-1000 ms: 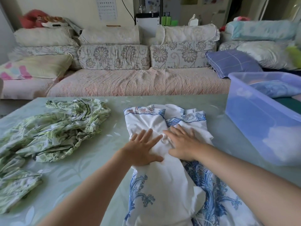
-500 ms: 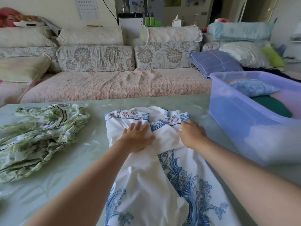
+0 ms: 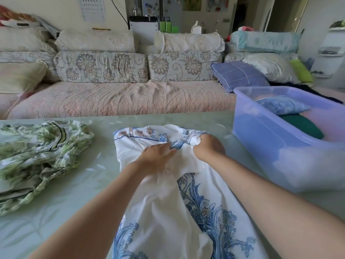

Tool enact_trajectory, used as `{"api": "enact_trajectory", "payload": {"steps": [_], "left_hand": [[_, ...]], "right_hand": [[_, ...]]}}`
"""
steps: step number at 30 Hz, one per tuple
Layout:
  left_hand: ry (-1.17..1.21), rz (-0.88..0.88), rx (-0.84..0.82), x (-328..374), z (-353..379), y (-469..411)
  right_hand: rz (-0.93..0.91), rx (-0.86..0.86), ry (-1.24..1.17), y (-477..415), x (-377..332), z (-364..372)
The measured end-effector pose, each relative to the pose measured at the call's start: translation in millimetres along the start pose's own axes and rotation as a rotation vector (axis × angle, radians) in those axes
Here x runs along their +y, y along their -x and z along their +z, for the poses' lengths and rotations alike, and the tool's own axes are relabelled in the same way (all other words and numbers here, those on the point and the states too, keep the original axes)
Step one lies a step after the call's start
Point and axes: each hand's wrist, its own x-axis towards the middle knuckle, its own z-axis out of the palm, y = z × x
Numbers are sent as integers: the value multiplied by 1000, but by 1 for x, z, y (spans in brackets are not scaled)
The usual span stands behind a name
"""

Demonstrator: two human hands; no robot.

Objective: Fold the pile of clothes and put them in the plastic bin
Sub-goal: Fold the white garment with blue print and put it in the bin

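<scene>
A white garment with blue floral print point(image 3: 164, 206) lies lengthwise on the pale green table point(image 3: 78, 187), running from the middle toward me. My left hand point(image 3: 158, 156) presses flat on its upper part. My right hand point(image 3: 209, 148) grips a bunch of the cloth near its far right corner. A translucent blue plastic bin point(image 3: 276, 152) stands at the right of the table, holding a blue patterned piece point(image 3: 281, 105) and a dark green piece point(image 3: 306, 126). A crumpled green leaf-print garment point(image 3: 39, 154) lies at the left.
A sofa with a pink quilted cover point(image 3: 121, 98) and floral cushions runs behind the table. A purple checked pillow point(image 3: 240, 75) leans at its right end. Bare table shows between the two garments and along the front left.
Both hands slid from the garment's middle to its far end. My right hand went from lying flat to gripping the cloth at the far right corner. The view shifted right, showing more of the bin.
</scene>
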Motion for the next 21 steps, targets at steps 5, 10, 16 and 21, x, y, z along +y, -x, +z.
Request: {"api": "enact_trajectory", "payload": {"steps": [5, 10, 16, 21], "left_hand": [[741, -110, 247, 0, -38, -1], [636, -262, 429, -35, -64, 12], [423, -287, 264, -58, -52, 27], [234, -260, 402, -70, -53, 18]], "right_hand": [[-327, 65, -182, 29, -57, -7], [-433, -525, -546, 55, -98, 24], [-552, -179, -121, 26, -76, 41], [-579, -137, -5, 13, -79, 51]]}}
